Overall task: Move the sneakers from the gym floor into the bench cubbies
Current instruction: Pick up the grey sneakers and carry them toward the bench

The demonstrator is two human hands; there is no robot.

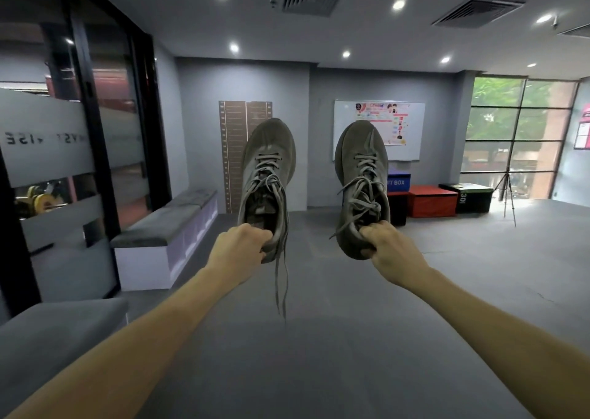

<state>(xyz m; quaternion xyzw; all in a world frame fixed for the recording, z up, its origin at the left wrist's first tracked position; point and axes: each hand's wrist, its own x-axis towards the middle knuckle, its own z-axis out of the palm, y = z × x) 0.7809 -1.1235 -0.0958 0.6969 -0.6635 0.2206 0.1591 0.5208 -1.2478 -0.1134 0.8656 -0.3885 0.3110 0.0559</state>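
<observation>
Both of my bare forearms stretch forward from the bottom corners over the dark grey rubber gym floor (367, 339). My left hand (238, 248) is clenched on the heel collar of the left grey suede sneaker (268, 176), thumb side up, and my right hand (388, 246) is pinching the heel of the right grey suede sneaker (364, 182). Each shoe is held up in the air, toe pointing away from me and upward, tops facing me, well clear of the floor. Loose grey laces (281, 284) dangle from the left shoe below my wrist. Off to my left, against the glass wall, stands the long white bench with a grey cushioned top (166, 224), its cubby openings (194, 227) facing the room; the shoes are well apart from it. Red and black plyo boxes (432, 200) sit by the far wall.
</observation>
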